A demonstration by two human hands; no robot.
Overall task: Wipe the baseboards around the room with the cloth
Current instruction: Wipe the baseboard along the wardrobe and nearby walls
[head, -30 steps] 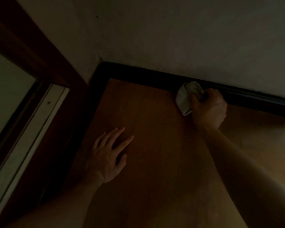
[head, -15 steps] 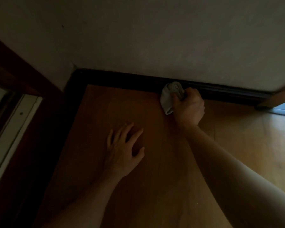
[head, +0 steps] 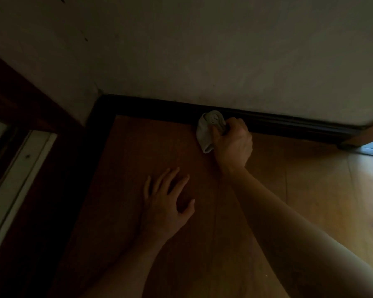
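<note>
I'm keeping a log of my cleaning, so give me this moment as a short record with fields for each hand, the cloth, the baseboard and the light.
right hand: grips the crumpled pale grey cloth, fingers curled round it
cloth position: pressed against the dark baseboard at the foot of the pale wall, right of the corner
left hand: flat on the orange-brown wooden floor, fingers spread, holding nothing
light: dim, brighter at the right
</note>
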